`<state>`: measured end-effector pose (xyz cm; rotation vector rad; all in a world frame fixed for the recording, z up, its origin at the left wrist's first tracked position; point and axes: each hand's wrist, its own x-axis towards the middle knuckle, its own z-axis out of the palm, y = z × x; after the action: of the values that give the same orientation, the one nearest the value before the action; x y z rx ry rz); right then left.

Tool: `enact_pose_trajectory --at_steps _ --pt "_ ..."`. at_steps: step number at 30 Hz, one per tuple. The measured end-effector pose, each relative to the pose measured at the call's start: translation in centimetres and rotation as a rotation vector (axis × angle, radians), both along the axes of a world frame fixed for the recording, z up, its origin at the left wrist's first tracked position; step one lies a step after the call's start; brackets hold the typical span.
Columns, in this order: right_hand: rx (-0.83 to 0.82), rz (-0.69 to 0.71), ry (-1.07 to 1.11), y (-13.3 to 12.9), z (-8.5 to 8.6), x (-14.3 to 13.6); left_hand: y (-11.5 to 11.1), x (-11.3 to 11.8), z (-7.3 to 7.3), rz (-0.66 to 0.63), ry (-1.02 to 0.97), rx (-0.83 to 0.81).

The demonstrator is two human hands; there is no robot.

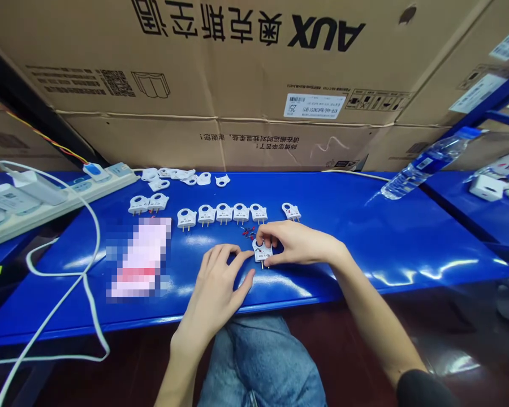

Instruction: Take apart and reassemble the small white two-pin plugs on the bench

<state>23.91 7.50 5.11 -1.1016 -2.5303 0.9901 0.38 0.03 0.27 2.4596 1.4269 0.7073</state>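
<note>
A small white plug housing (262, 252) with a ring-shaped top and two metal prongs lies on the blue table, prongs toward me. My right hand (294, 243) grips it, thumb at its lower edge and curled fingers at the ring. To its left, my left hand (216, 282) has its fingers apart, the index fingertip at or very near the housing's left side. Just behind the housing is a little heap of red and dark small parts (248, 232). A row of similar plug housings (224, 213) stretches across behind my hands, with one housing (290, 211) apart at the right.
White cover pieces (180, 174) lie at the back. A power strip (59, 198) and white cable (94, 282) occupy the left, near a blurred pink item (142, 254). A large cardboard box (237, 73) stands behind; a water bottle (428, 161) lies at the right.
</note>
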Motion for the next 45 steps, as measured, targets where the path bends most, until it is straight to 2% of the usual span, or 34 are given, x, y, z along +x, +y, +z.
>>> enact_pose_trajectory --at_steps 5,9,18,22,31,45 --pt "-0.019 -0.024 0.007 0.0 0.2 0.0 0.0 0.0 -0.1 0.015 -0.012 0.008" --pt "-0.1 -0.041 -0.015 0.1 0.5 0.3 -0.1 0.0 -0.1 0.025 -0.018 0.001" --pt "-0.113 -0.123 -0.192 0.8 1.3 2.4 -0.1 0.0 -0.1 0.033 -0.021 -0.002" --pt "-0.033 -0.192 -0.228 1.1 1.5 3.0 -0.1 -0.1 -0.2 0.033 -0.019 -0.001" --pt "0.19 -0.332 -0.264 1.8 0.3 2.9 -0.1 -0.1 -0.3 0.03 -0.024 -0.002" --pt "0.321 -0.457 -0.376 1.9 0.2 2.0 -0.2 -0.1 -0.3 0.031 -0.02 0.0"
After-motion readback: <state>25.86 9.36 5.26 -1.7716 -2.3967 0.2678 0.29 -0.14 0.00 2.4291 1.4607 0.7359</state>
